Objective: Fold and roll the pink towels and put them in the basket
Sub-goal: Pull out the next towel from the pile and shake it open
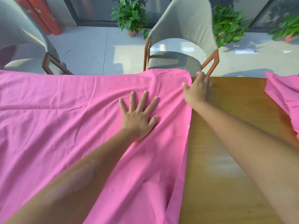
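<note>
The left hand (137, 117) lies flat on the pink towel (64, 110), palm down, fingers straight and spread wide, pressing the cloth onto the tabletop (226, 143). Creases fan out from under its palm. At about two o'clock from it, the right hand (198, 91) sits at the towel's far right corner; its thumb is on the pink edge and its fingers point away over the wood, but they are blurred, so I cannot tell whether they pinch the cloth or only rest beside it.

The towel is spread open over most of the tabletop, running from its right edge near the middle out past nine o'clock and down toward six o'clock, rumpled in soft folds. Bare wood shows from the towel's right edge toward three o'clock. There, at the right border, a second pink towel (283, 97) lies bunched, well apart from the first.

Beyond the far edge, at twelve o'clock, a grey chair (186, 29) with wooden arms faces the tabletop, and another grey chair (21, 38) stands at ten o'clock. Potted green plants (129, 16) line the window on the pale tiled floor (90, 50), and red cylinders (42, 15) stand at eleven o'clock.
</note>
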Action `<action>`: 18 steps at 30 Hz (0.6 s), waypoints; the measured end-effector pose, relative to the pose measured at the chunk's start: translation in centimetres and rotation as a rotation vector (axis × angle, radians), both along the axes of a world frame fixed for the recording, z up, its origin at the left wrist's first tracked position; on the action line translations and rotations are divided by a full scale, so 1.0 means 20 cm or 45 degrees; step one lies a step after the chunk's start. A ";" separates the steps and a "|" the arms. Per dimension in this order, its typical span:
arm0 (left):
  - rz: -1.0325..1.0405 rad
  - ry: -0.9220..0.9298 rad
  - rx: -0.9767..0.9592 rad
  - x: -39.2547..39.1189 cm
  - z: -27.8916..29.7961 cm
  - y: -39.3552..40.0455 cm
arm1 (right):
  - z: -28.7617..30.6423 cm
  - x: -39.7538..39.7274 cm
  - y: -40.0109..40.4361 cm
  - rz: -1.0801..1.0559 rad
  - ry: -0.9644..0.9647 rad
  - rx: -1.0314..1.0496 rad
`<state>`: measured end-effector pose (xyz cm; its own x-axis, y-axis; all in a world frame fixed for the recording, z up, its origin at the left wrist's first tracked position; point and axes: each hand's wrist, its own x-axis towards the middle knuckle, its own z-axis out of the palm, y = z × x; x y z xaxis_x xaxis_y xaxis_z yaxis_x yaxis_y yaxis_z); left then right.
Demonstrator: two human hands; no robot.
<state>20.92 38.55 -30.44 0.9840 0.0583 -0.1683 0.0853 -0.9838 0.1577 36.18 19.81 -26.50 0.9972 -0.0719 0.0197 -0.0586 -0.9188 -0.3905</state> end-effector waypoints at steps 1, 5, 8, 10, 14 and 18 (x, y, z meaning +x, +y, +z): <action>-0.013 0.045 -0.032 0.00 0.02 0.01 | 0.01 -0.09 -0.01 0.015 0.005 0.005; -0.005 0.018 -0.179 -0.19 0.07 0.02 | 0.03 -0.52 -0.10 0.054 0.014 0.025; 0.031 -0.024 -0.240 -0.49 0.10 -0.01 | 0.04 -0.88 -0.17 0.023 0.077 0.040; 0.055 -0.025 -0.232 -0.70 0.11 -0.01 | 0.05 -1.11 -0.20 -0.010 0.133 0.028; 0.088 0.004 -0.168 -1.07 0.14 -0.02 | 0.08 -1.46 -0.21 -0.076 0.217 -0.006; 0.060 0.103 -0.080 -1.29 0.18 -0.06 | 0.09 -1.71 -0.15 -0.206 0.222 0.009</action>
